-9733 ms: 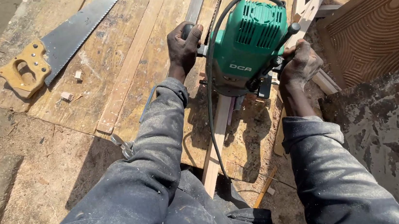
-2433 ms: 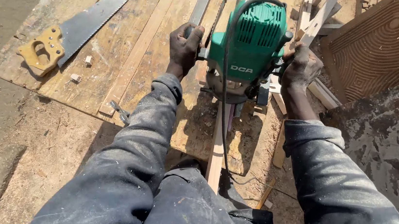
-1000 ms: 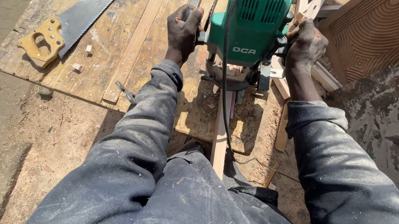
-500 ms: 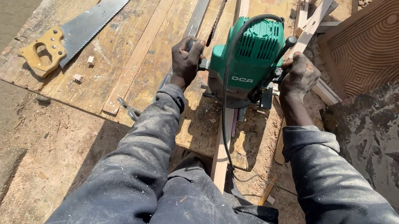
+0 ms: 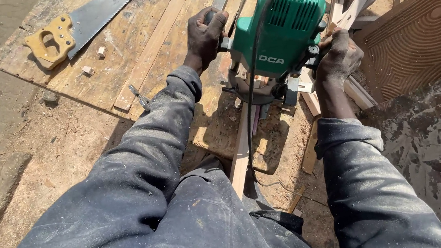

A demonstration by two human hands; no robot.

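A green electric router [image 5: 279,32] stands upright on a narrow wooden strip [image 5: 242,149] that runs toward me over a plywood board [image 5: 137,45]. My left hand [image 5: 204,34] grips the router's left side handle. My right hand [image 5: 339,56] is closed round its right side handle. The black power cord [image 5: 252,88] loops over the top of the router and drops down between my arms. The base and cutter are partly hidden by the body of the tool.
A handsaw with a yellow handle [image 5: 56,37] lies at the board's far left corner, with small wood offcuts [image 5: 93,61] beside it. A carved wooden panel [image 5: 422,34] leans at the right. Loose wood scraps [image 5: 352,3] lie behind the router. Sawdust covers the ground.
The router and both hands have slid along the strip, a little farther from me than half a second ago. The grips on the handles are the same.
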